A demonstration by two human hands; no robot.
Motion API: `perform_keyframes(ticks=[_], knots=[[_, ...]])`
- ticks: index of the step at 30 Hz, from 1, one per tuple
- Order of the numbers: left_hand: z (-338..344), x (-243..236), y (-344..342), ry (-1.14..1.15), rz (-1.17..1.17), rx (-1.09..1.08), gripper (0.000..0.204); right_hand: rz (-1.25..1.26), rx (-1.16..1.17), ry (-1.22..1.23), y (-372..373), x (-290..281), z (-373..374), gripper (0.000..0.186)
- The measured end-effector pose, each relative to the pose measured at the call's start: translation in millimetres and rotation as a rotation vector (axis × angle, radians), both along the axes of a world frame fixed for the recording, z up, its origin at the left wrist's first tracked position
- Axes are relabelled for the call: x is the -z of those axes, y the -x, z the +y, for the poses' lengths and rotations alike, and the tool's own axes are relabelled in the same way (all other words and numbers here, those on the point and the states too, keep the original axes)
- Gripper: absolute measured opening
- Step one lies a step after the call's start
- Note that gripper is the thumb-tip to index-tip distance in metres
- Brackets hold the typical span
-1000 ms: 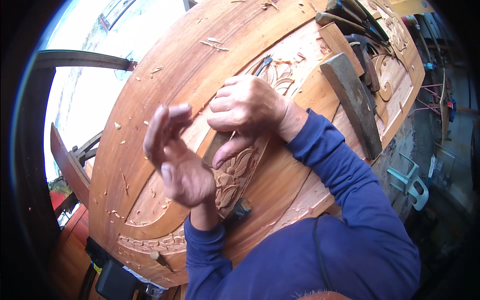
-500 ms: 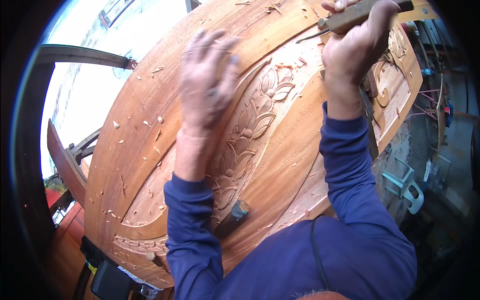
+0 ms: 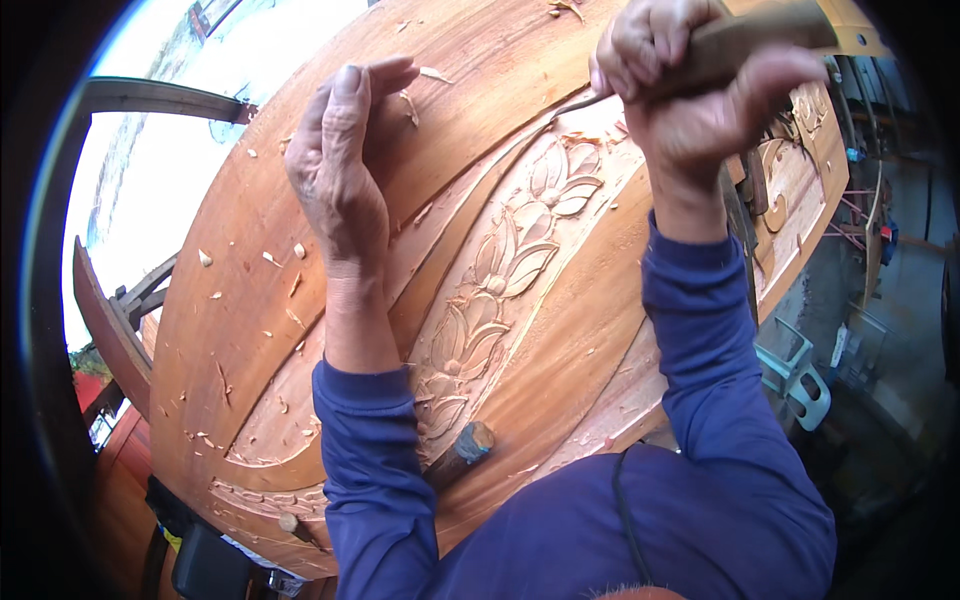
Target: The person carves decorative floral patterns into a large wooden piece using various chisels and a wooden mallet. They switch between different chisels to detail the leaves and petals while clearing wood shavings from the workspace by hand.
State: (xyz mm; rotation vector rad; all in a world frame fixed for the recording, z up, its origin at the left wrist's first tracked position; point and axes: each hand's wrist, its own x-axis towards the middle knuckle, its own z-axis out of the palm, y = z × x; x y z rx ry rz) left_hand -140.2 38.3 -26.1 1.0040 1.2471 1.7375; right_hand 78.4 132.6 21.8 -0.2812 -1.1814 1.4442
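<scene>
My right hand [image 3: 680,100] is closed round the thick wooden handle of a carving gouge [image 3: 745,45], its thumb stretched out along the handle. The gouge's thin metal shank points left and down over the top of a carved leaf-and-flower band [image 3: 495,265]. That band runs through a large curved wooden panel [image 3: 560,350]. My left hand [image 3: 340,160] hovers above the panel's upper left part, empty, with its fingers loosely bent and side-on. Wood shavings [image 3: 410,105] lie beside it.
A dark round wooden piece with a blue-marked end [image 3: 472,442] lies on the panel near my body. Another tool handle [image 3: 290,523] rests at the lower left. A pale blue-green plastic stool [image 3: 797,375] stands on the floor at right.
My left hand has moved left and turned side-on, its fingers less spread. The right hand has shifted slightly left with the gouge. The view has moved a little.
</scene>
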Motion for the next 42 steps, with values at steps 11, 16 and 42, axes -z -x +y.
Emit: perform_keyframes(ticks=[11,16,42], knots=[[-3.6,-7.7,-3.1,0.091,0.096,0.006,0.04,-0.078,-0.032,-0.102,3.9,4.1,-22.0,0.111],[-4.5,-4.6,1.2,0.072,0.158,0.016,0.042,-0.085,-0.009,-0.074,6.8,1.1,-27.9,0.111],[-2.5,-2.6,4.0,0.075,0.161,-0.004,0.042,-0.022,0.096,-0.109,14.8,0.8,-42.2,0.112]])
